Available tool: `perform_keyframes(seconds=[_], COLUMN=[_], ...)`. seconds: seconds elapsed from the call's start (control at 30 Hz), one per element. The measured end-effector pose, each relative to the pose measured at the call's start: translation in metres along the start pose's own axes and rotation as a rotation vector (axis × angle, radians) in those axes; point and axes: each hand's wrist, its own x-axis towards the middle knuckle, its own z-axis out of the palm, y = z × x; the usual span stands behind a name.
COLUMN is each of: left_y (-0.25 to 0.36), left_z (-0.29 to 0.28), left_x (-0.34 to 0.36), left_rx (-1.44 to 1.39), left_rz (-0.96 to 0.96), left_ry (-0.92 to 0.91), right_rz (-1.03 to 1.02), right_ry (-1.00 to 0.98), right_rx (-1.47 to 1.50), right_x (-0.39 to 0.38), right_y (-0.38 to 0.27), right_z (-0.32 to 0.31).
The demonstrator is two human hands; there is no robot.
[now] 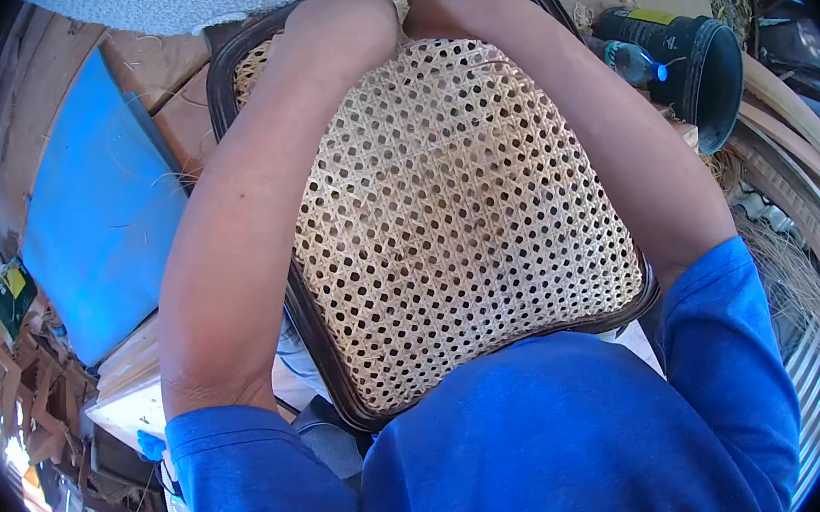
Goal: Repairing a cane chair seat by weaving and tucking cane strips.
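A woven cane panel (455, 212) with rows of small holes lies before me, set in a dark rounded wooden frame (326, 358). My left hand (348, 27) is curled over the panel's far part, its fingers turned away from view. Close beside it, my right hand (450, 0) is curled in the same way. The two hands nearly meet near the far edge of the weave. What they pinch, if anything, is hidden behind the knuckles. A few loose thin cane strands stick up from the weave by my right forearm.
A blue sheet (100, 217) lies left of the frame. At the far right, a dark green bucket (714, 79) rests on its side, with a clear plastic bottle (630, 61) next to it. A light grey textured cloth (178, 2) covers the far left. Dry strands (786, 269) lie at right.
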Motion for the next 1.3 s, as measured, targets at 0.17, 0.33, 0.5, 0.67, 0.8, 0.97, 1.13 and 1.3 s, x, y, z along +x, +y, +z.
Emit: perform_keyframes(seconds=[0.17, 0.33, 0.5, 0.67, 0.8, 0.97, 1.13, 1.3], left_y=[-0.007, -0.007, -0.055, -0.007, 0.002, -0.018, -0.061, -0.092], left_z=[0.004, -0.003, -0.019, 0.011, 0.008, 0.008, 0.007, 0.015], left_x=[-0.006, -0.01, -0.034, -0.036, -0.022, -0.006, -0.014, -0.016], left_rx=[-0.037, 0.018, 0.034, -0.006, -0.055, 0.083, 0.218, 0.328], left_rz=[0.013, -0.162, -0.283, -0.087, -0.035, 0.125, 0.064, -0.124], left_ry=[-0.024, -0.005, 0.322, 0.615, 0.269, 0.176, 0.222, 0.312], right_rz=[-0.148, -0.018, -0.111, 0.073, -0.119, -0.14, -0.154, -0.187], right_ry=[-0.039, 0.023, 0.067, 0.166, 0.507, 0.629, 0.651, 0.652], right_rx=[-0.157, -0.068, 0.364, 0.2, 0.053, 0.16, 0.126, 0.09], right_x=[-0.004, -0.017, -0.034, -0.083, -0.104, -0.103, -0.105, -0.105], right_y=[-0.003, -0.002, 0.017, 0.026, 0.042, 0.044, 0.045, 0.047], right_z=[0.008, 0.021, -0.002, 0.002, 0.038, 0.052, 0.057, 0.056])
